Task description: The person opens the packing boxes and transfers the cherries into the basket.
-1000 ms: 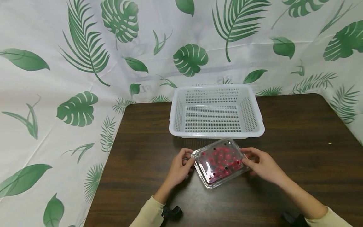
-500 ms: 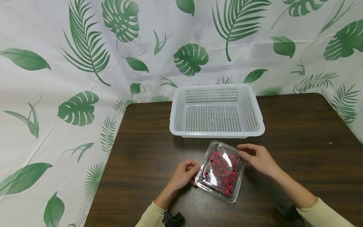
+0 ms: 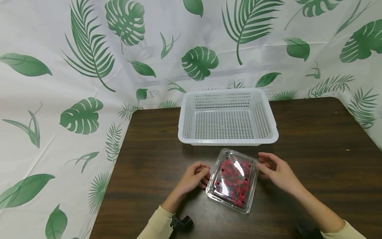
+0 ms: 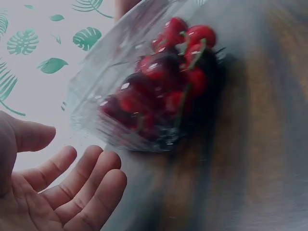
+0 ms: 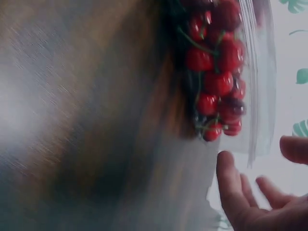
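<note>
A clear plastic clamshell box [image 3: 231,181] with small holes in its lid lies on the table, turned at a slant. Red cherries [image 4: 159,82] with green stems show through its walls in both wrist views. At the box's left side is my left hand [image 3: 194,177]; in the left wrist view its fingers are loosely bent and apart from the plastic. My right hand [image 3: 277,171] is by the box's upper right corner. In the right wrist view, its fingers [image 5: 228,183] are spread near the box, with nothing held between them.
Behind the box stands a white perforated plastic basket [image 3: 228,142] on the dark wooden table [image 3: 155,142]. A white cloth with green leaves [image 3: 161,33] hangs behind the table and along its left side.
The box has turned clockwise and come nearer to me between the first two frames, then stayed put. Both hands have let go; the right one has drawn slightly away to the right.
</note>
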The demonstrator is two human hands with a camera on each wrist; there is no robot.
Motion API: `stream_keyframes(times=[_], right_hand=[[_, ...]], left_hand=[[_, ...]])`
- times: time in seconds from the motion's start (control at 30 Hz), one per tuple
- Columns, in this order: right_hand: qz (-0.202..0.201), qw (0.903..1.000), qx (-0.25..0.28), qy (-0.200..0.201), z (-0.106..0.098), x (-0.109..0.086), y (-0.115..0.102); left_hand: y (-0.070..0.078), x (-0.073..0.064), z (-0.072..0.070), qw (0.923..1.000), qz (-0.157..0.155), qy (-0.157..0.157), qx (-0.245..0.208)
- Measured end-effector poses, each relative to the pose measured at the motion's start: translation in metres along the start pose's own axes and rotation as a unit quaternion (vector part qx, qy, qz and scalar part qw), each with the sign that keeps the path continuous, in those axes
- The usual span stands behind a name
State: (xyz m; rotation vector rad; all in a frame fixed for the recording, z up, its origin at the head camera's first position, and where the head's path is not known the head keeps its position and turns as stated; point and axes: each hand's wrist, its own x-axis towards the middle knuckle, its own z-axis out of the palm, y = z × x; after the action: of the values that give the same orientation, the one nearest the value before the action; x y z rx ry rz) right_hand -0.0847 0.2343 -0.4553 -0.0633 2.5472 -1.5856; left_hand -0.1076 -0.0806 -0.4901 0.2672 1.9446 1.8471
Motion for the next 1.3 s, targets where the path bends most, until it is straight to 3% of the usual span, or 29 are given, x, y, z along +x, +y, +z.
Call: stream_keyframes(times=[0.13,0.3,0.47,0.7,0.93,1.3], right_hand=[[0.04,0.9988,0.027,0.007,0.008,-0.016,0.001],[0.106,0.99,0.089,-0.025,0.022,-0.034,-0.002],[0.132,0.9846,0.106,-0.041,0.034,-0.044,-0.005],[0.104,0.9867,0.117,-0.045,0.039,-0.043,-0.005],[0.053,0.9915,0.11,-0.046,0.037,-0.035,-0.008],[-0.037,0.9986,0.017,-0.034,0.031,-0.01,-0.012]], left_hand=[[0.007,0.013,-0.001,0.9998,0.0,-0.013,0.015],[0.012,0.027,0.002,0.9991,-0.019,-0.035,0.013],[0.012,0.032,0.003,0.9979,-0.031,-0.056,0.007],[0.007,0.027,0.002,0.9965,-0.047,-0.061,-0.033],[0.003,0.014,-0.001,0.9924,-0.063,-0.058,-0.088],[-0.009,-0.007,0.002,0.9794,-0.081,-0.056,-0.176]])
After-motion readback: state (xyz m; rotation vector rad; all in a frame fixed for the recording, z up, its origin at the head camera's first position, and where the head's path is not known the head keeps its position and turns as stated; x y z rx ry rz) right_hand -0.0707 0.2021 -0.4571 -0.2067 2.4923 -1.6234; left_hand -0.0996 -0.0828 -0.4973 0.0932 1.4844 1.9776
